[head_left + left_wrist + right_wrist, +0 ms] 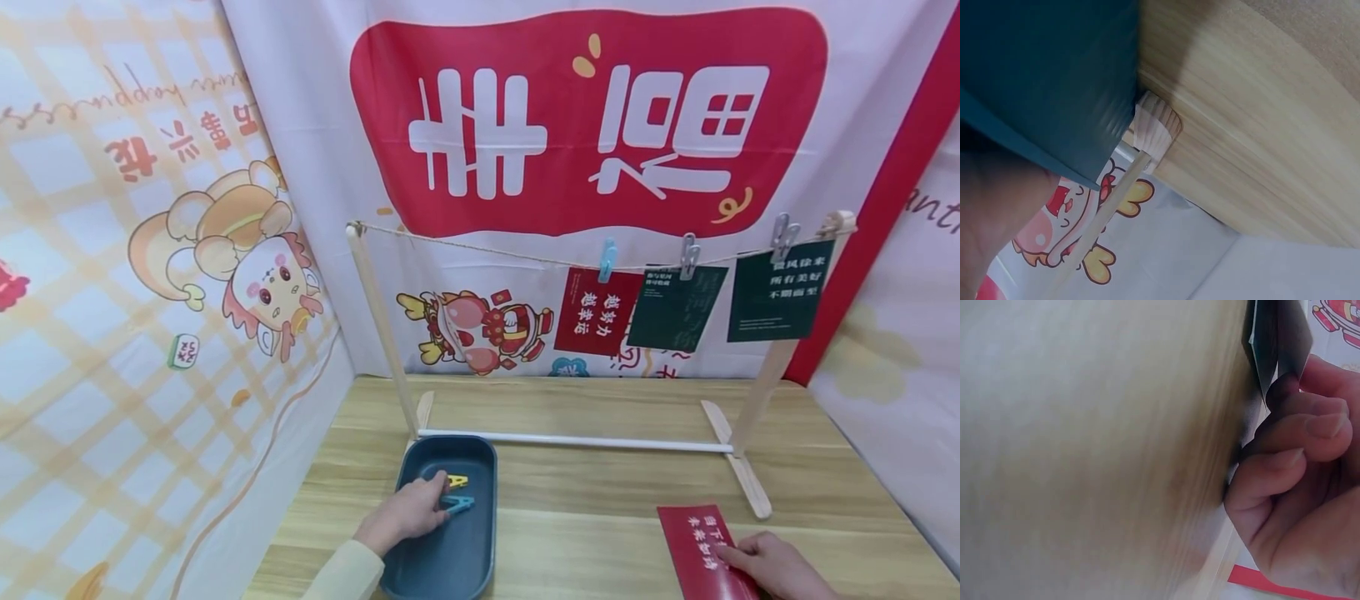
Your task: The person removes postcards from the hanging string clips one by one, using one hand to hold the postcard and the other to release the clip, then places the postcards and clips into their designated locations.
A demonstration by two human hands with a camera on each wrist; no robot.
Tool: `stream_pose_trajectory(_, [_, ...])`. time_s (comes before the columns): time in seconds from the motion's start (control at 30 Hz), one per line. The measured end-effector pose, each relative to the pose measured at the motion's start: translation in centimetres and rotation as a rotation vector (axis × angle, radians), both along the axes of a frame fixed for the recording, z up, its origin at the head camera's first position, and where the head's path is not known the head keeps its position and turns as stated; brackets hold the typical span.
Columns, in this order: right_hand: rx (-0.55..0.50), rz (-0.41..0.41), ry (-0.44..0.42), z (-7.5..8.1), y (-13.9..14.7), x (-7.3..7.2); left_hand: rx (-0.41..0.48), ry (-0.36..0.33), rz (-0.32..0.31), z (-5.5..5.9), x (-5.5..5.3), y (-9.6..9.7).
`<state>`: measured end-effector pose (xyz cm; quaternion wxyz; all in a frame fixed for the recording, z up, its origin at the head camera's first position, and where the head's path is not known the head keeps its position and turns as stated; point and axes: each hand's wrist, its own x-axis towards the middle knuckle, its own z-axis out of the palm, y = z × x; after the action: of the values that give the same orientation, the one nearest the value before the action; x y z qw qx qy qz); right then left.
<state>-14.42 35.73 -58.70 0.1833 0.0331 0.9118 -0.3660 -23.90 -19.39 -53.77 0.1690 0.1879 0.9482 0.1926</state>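
My left hand (411, 510) reaches into a dark blue tray (491, 533), its thumb and fingers pinching the end of a light blue clothespin (459, 503). Right by the fingertips lies a yellow clothespin (458, 481). The tray's outer wall (1054, 81) fills the upper left of the left wrist view, where the clothespins are hidden. At the front right, my right hand (776, 563) grips a red card (699, 542) with white lettering by its near edge, low over the table. In the right wrist view the fingers are curled at the card's shadowed edge (1291, 337).
Behind the tray stands a wooden frame with a white bar (577, 441) and a string (480, 252). From the string hang a red card (588, 321) and two dark green cards (671, 312), held by a blue clothespin (607, 258) and grey ones (689, 254). Printed cloth hangs behind.
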Motion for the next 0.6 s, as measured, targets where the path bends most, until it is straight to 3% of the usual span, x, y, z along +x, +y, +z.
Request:
stream_pose_trajectory(0.27, [0.047, -0.115, -0.071, 0.0, -0.4, -0.1, -0.069, 0.033, 0.006, -0.3, -0.1, 0.4])
stream_pose_trajectory(0.6, [-0.048, -0.036, -0.023, -0.5, 0.6, -0.2, -0.083, 0.035, 0.033, -0.5, -0.1, 1.0])
